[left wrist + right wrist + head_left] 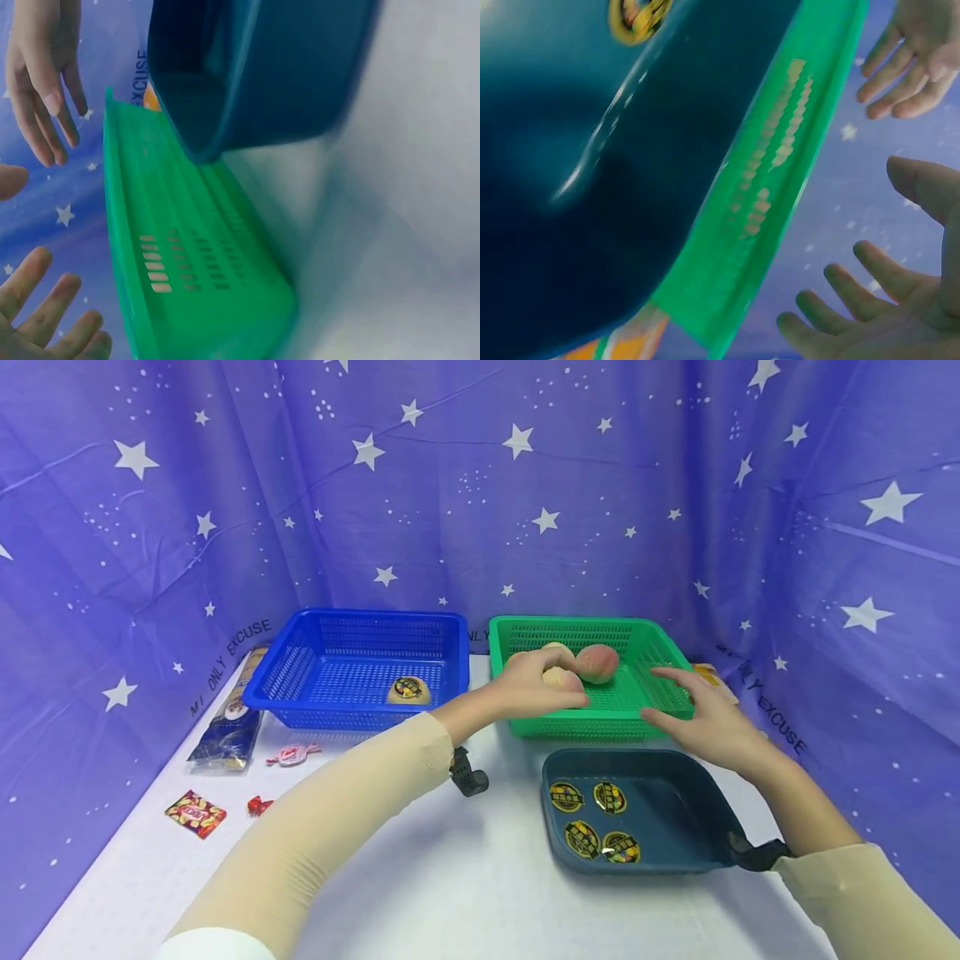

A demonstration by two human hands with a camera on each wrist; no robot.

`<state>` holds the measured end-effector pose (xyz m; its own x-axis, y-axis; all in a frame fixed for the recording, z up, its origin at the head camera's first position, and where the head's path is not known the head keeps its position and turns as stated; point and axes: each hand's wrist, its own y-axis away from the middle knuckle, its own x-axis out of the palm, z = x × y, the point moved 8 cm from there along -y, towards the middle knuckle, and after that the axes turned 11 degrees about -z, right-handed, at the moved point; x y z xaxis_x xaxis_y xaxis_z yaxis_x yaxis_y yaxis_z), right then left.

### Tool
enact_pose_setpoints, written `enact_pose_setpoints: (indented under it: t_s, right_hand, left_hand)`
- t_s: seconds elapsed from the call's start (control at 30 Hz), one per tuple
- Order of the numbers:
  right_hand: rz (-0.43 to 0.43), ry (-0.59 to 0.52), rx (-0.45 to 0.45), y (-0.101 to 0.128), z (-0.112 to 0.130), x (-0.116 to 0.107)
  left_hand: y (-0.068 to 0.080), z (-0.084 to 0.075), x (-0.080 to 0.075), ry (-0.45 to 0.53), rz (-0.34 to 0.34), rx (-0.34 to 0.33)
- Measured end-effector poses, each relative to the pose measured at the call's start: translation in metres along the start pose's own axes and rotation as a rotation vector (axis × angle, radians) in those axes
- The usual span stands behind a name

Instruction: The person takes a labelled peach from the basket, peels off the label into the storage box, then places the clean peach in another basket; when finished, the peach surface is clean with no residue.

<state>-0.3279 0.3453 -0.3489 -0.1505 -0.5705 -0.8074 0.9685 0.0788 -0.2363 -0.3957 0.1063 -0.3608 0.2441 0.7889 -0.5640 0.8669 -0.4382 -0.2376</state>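
Head view: left hand (536, 687) grip loose over peach (562, 678) in green basket (660, 635); right hand (705, 720) empty, spread.

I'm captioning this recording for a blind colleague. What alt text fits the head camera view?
Two hands reach over a green basket holding peaches: the left hand rests on the fruit, the right hand hovers open at the basket's near right corner. A blue basket stands to its left, and a dark teal tray with four round sweets lies in front.
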Motion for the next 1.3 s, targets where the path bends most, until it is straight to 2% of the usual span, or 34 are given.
enact_pose_setpoints:
  t_s: [0.1, 0.27, 0.47, 0.7, 0.83, 0.97, 1.17, 1.3]
  right_hand:
    - [0.014, -0.031, -0.003, 0.004, 0.016, 0.007]
    - [0.007, -0.067, -0.022, 0.014, 0.041, 0.018]
    - [-0.005, -0.114, -0.061, 0.029, 0.073, 0.035]
    - [-0.029, -0.241, -0.13, 0.043, 0.118, 0.065]
    - [-0.038, -0.313, -0.133, 0.048, 0.139, 0.085]
    - [-0.042, -0.39, -0.079, 0.049, 0.15, 0.107]
    - [-0.029, -0.469, 0.025, 0.046, 0.161, 0.142]
    - [-0.02, -0.547, 0.085, 0.041, 0.17, 0.166]
  left_hand:
    - [0.009, 0.009, -0.014, 0.007, -0.035, -0.002]
    - [0.021, 0.025, -0.037, -0.052, -0.085, -0.037]
    - [0.025, 0.042, -0.067, -0.108, -0.147, -0.063]
    - [0.031, 0.061, -0.107, -0.134, -0.186, -0.108]
    - [0.037, 0.076, -0.131, -0.162, -0.168, -0.143]
    - [0.045, 0.095, -0.15, -0.212, -0.13, -0.178]
    - [0.056, 0.123, -0.169, -0.229, -0.082, -0.256]
    - [0.064, 0.138, -0.175, -0.223, -0.053, -0.317]
